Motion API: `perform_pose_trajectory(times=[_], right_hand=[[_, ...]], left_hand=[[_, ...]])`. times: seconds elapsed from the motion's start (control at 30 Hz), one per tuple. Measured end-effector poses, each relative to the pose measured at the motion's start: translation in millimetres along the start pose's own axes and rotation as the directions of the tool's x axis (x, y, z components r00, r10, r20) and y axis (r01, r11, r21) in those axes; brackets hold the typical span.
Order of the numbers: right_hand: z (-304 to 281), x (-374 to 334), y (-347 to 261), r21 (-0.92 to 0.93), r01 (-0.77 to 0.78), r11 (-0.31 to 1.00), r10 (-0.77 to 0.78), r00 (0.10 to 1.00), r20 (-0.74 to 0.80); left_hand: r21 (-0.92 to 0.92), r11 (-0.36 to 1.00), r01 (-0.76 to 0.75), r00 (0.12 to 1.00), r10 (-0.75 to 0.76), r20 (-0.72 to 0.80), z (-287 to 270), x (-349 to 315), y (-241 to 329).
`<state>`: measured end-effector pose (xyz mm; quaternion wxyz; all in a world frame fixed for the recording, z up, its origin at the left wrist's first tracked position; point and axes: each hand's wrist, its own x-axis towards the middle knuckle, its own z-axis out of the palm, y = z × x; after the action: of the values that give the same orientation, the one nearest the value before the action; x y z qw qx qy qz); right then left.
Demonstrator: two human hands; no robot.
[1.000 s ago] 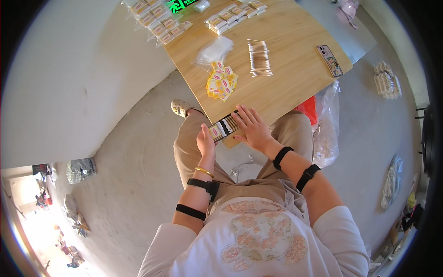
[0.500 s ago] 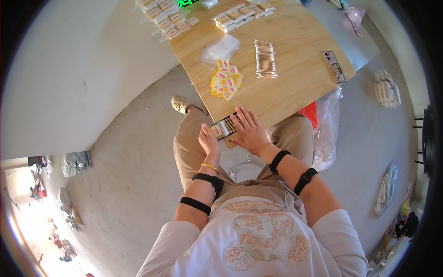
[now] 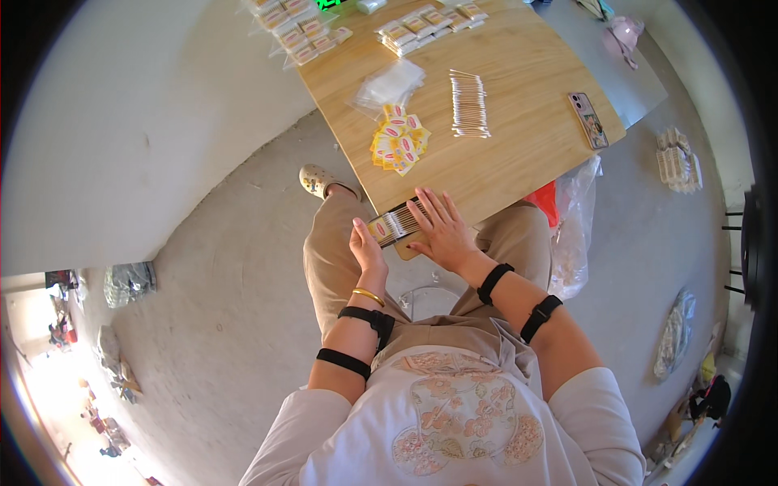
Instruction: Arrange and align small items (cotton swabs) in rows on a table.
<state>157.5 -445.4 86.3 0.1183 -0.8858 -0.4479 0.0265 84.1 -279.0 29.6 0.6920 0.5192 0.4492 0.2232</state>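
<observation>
At the near edge of the table (image 3: 519,166), a narrow dark-edged tray (image 3: 392,245) holds a row of cotton swabs (image 3: 399,223), with a small yellow-and-white card (image 3: 378,230) at its left end. My left hand (image 3: 369,249) is closed on that left end, its thumb along the side and its other fingers mostly hidden. My right hand (image 3: 444,231) lies flat over the swabs' right part, fingers stretched out and slightly apart. Below the tray, beside my right thumb, shows a tan wooden piece (image 3: 408,249).
Farther up the table lie a pile of yellow cards (image 3: 400,146), clear plastic bags (image 3: 391,87), a row of loose cotton swabs (image 3: 469,105) and a phone (image 3: 588,120). Filled small packs (image 3: 417,31) are stacked at the back. A clear plastic bag (image 3: 574,243) hangs right of my knee.
Both hands and the tray stay almost where they were. The whole view has shifted very slightly.
</observation>
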Motion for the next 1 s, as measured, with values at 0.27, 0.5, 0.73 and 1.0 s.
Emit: perform_pose_trajectory(times=[0.27,0.5,0.73,1.0], right_hand=[[5.3,6.1,-11.3,0.04,0.039,0.998,-0.039,0.999,0.004],[10.5,6.9,-4.7,0.204,0.017,0.979,-0.01,0.999,-0.035],[-3.1,1.3,3.6,0.05,-0.001,0.999,0.002,1.0,-0.024],[-0.2,7.3,-5.5,-0.009,0.002,1.0,-0.002,1.0,0.019]], left_hand=[[-0.038,0.999,0.006,1.0,-0.006,0.002,1.6,-3.0,4.4],[0.173,0.985,0.003,0.999,-0.008,0.031,-1.4,-7.3,23.1],[0.142,0.99,-0.022,1.0,0.02,0.014,-33.1,8.0,8.9],[0.346,0.892,-0.292,0.956,0.287,0.069,-24.1,4.6,12.2]])
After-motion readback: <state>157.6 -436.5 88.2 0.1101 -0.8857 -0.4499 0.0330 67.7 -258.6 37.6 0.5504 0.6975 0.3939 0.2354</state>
